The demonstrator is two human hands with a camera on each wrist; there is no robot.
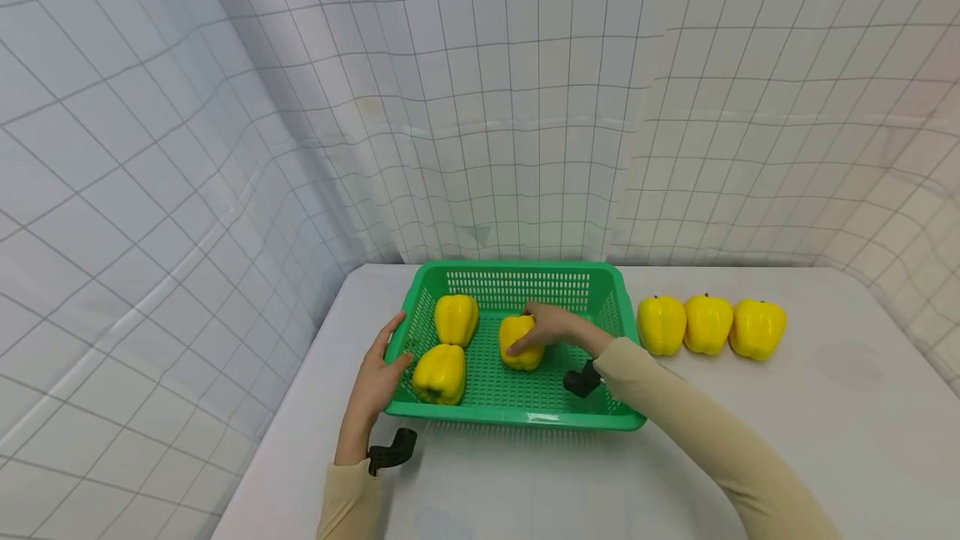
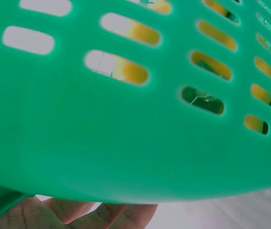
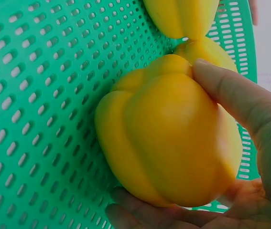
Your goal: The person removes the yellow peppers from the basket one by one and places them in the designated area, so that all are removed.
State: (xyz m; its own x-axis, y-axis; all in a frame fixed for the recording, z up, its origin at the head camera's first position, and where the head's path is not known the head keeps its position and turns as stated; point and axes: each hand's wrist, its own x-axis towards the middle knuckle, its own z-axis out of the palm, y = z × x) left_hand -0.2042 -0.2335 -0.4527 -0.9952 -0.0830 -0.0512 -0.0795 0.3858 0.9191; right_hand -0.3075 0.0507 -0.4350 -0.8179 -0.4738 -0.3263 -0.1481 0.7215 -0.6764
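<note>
A green plastic basket (image 1: 517, 417) with slotted walls stands on the white table. My right hand (image 1: 553, 327) reaches inside it and grips a yellow bell pepper (image 1: 522, 359) near the middle. In the right wrist view, the thumb lies over one side of this pepper (image 3: 168, 129) and the fingers pass beneath the other. At the basket's left rim, my left hand (image 1: 375, 380) holds on with its thumb over the edge; its fingers show below the green wall (image 2: 106, 157) in the left wrist view. Two more yellow bell peppers, one behind (image 1: 455, 319) and one in front (image 1: 439, 375), lie in the basket's left part.
To the right of the basket, three yellow bell peppers (image 1: 708, 324) stand side by side on the table (image 1: 832, 407). A white curtain with a grid pattern (image 1: 525, 107) rises behind the table's far edge. Black wrist cameras (image 1: 393, 449) sit on both wrists.
</note>
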